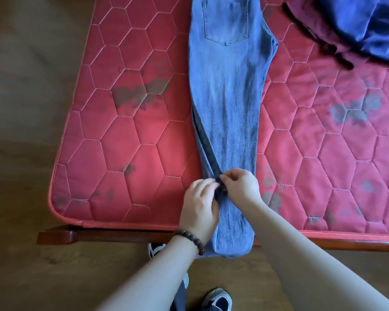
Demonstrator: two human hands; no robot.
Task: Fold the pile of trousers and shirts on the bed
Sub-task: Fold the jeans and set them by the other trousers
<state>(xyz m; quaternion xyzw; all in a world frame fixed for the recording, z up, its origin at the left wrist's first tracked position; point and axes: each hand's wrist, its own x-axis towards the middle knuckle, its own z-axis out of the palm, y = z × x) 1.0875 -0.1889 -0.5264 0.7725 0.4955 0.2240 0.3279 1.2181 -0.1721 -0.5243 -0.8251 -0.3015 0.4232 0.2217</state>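
A pair of light blue jeans (229, 90) lies lengthwise on the red quilted mattress (126, 135), one leg laid over the other, back pocket up at the far end. The leg ends hang over the near edge of the bed. My left hand (199, 204) rests on the left edge of the legs, its fingers curled into the denim. Right beside it, my right hand (239, 185) pinches the left edge of the upper leg. A pile of dark blue and maroon clothes (355, 30) lies at the far right.
The mattress sits on a dark wooden bed frame (76, 235) whose corner juts out at the near left. Wooden floor (25, 108) runs along the left side and in front. My shoes (218, 299) show below, close to the bed.
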